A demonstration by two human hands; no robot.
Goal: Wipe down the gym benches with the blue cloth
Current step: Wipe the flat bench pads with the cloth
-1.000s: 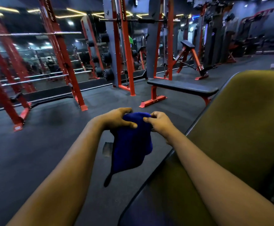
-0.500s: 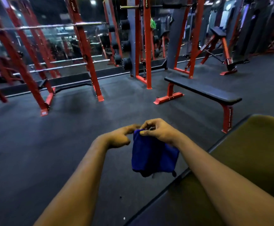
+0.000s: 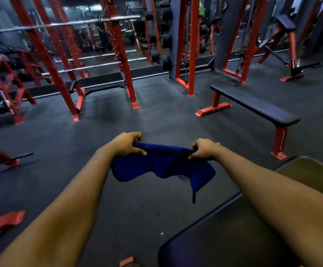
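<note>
Black rubber flooring point(image 3: 137, 122) is spreading out under and beyond both my hands. Red steel racks point(image 3: 122, 60) are standing well ahead of my left hand, with a silver barbell point(image 3: 60, 25) lying across them up high. Below my right forearm a padded bench point(image 3: 214, 237) is filling the near corner, its surface dark close to me and olive-looking further to the right. Ahead of my right hand, well apart from it, a flat bench point(image 3: 257, 106) with a black pad is sitting on red legs. Between my hands I am holding the blue cloth point(image 3: 162, 162) in the air above the floor, just left of the padded bench's edge. Its top edge is stretching from one hand to the other, and the rest is hanging in folds, lower on the right side. My left hand point(image 3: 127, 144) is pinching the cloth's left end, fingers curled over it and thumb pressing on the near side. My right hand point(image 3: 205, 149) is gripping the right end, fingers curled tight around the fabric.
</note>
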